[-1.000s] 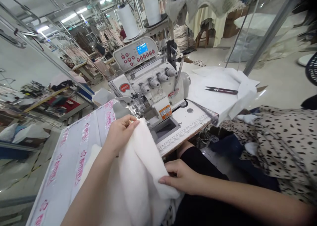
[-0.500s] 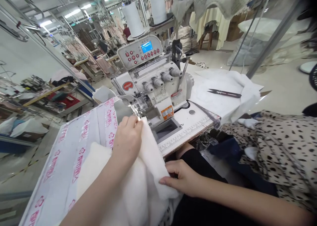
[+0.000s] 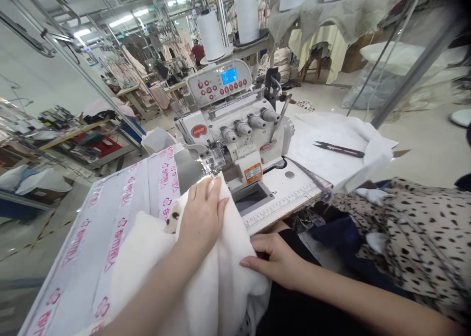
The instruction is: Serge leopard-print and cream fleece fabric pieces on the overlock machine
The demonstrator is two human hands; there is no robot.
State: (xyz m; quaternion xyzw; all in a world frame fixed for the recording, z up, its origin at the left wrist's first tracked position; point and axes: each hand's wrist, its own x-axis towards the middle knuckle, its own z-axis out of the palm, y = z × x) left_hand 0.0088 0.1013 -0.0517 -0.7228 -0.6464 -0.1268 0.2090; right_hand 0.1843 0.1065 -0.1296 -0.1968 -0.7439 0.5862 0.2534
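Observation:
White fleecy fabric [image 3: 235, 228] reaches from the needle area of a white overlock sewing machine [image 3: 235, 130] down over the table edge. My left hand [image 3: 202, 211] lies on the fabric close to the presser foot, its fingers pressed down on the cloth. At the fabric's right edge, my right hand [image 3: 274, 260] pinches the cloth between thumb and fingers. A patch of dark-spotted cloth [image 3: 172, 218] shows just left of my left hand. The stitching spot itself is partly covered by the left fingers.
Dark thread snips [image 3: 338, 149] lie on white cloth [image 3: 320, 130] right of the machine. Spotted fabric [image 3: 423, 218] is heaped at the right. Printed plastic [image 3: 147, 193] covers the table at left. Thread cones [image 3: 212, 37] stand behind the machine. A distant person [image 3: 197, 51] is visible.
My left hand has flattened on the fabric and turned, with its fingers near the foot. The spotted patch has come into view. The whole view has shifted slightly.

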